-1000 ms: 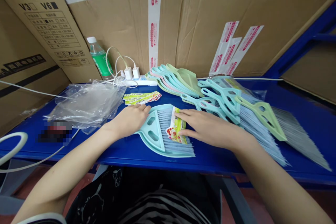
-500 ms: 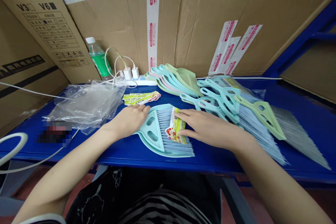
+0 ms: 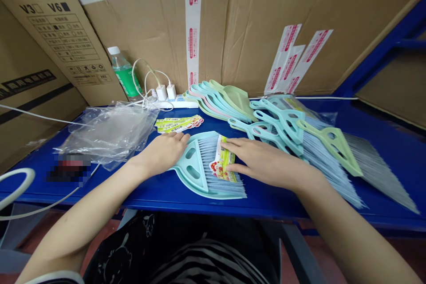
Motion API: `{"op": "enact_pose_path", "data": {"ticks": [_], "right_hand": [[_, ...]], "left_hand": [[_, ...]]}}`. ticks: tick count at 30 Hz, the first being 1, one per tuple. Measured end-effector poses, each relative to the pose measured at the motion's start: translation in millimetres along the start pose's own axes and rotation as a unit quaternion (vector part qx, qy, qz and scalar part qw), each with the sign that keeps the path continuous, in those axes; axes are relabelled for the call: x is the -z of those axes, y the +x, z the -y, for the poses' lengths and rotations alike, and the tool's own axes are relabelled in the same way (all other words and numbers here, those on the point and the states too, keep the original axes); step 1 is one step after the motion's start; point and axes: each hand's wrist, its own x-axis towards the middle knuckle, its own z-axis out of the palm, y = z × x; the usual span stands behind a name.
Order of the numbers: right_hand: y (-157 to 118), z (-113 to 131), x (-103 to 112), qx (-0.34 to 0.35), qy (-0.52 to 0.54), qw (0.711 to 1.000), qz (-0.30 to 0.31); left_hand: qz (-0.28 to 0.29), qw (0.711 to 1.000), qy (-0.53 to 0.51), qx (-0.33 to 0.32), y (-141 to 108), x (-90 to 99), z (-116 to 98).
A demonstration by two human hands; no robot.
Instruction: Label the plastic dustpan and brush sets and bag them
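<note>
Just inside the front table edge [image 3: 213,208] lies a dustpan [image 3: 190,186].

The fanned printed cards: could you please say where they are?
In the head view, the fanned printed cards lie left of centre, beyond the left hand, between clear bags and stacked dustpans.

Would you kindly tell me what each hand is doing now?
Left hand: closed on the brush and dustpan, handle end.
Right hand: open, resting on the label.

Lower left corner: a dark sleeve [image 3: 63,274] is showing white trim. Bottom centre: striped cloth [image 3: 203,259] is showing; black fabric [image 3: 113,257] leftward is bearing white line drawings.
</note>
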Motion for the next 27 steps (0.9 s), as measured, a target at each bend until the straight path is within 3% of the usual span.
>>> {"op": "enact_pose_path", "data": {"ticks": [23, 27], "right_hand": [[0.3, -3.0, -2.7, 0.005, 0.023, 1.0, 0.0], [1.6, -4.7, -2.4, 0.024, 0.035, 0.999, -0.032]], "left_hand": [[0.017, 1.0, -0.008, 0.002, 0.6, 2.5, -0.4], [0.017, 1.0, -0.013, 0.003, 0.4, 2.9, -0.7]]}}
